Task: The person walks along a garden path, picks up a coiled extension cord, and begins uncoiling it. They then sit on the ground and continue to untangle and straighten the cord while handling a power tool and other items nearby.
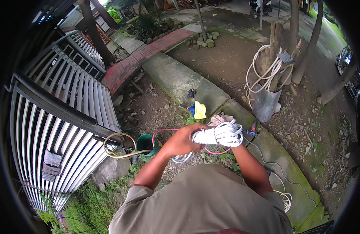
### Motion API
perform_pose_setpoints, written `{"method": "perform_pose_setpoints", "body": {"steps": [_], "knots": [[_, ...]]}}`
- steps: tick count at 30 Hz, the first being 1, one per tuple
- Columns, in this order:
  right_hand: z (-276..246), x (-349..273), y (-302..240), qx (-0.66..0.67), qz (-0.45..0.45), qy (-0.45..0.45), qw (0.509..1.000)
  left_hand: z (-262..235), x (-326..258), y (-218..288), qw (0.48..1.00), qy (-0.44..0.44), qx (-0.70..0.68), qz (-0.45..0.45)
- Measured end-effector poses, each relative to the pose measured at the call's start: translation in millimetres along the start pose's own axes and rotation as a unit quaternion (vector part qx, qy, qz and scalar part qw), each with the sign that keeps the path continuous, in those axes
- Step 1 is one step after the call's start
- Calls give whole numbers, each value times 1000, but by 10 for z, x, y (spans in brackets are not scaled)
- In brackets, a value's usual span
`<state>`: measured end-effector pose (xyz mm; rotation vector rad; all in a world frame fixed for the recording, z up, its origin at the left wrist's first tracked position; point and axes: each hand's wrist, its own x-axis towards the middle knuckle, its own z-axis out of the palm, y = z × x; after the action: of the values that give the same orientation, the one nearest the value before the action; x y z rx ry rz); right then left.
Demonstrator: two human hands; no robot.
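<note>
I hold a coiled bundle of white cable [221, 134] in front of my chest. My left hand [182, 140] wraps over its left end with the fingers closed on it. My right hand is hidden under the bundle; only its forearm [248, 165] shows, reaching up to the coil. A loose length of the same white cable [279, 179] trails down to the concrete kerb at the lower right and piles up there.
A white slatted fence [67, 128] runs along the left. Below my hands lie a green bucket [145, 143], a yellowish hose loop [117, 146] and a pink hose [164, 130]. A yellow cloth [199, 110] lies on the concrete kerb [180, 82]. White hose [266, 74] hangs on a stump.
</note>
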<state>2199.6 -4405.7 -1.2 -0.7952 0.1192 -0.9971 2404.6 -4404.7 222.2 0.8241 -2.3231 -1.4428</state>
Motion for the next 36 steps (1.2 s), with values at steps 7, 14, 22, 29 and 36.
{"method": "perform_pose_setpoints", "body": {"steps": [7,14,22,29,36], "knots": [[999,738,-414,-565,-155,-18,810,-345,-658,-79,997,67,11,-26],[1571,997,-1074,-644,-184,-53,741,-711,-1285,-289,980,115,67,-145],[1466,432,-785,-798,25,-16,602,-926,-1342,-822,918,247,-311,6],[1507,215,-1658,-818,-122,243,508,-1237,-1192,-1011,947,111,298,-49],[1726,-455,-1997,-707,-34,304,637,-1727,-1189,-1241,964,165,-194,70]]}}
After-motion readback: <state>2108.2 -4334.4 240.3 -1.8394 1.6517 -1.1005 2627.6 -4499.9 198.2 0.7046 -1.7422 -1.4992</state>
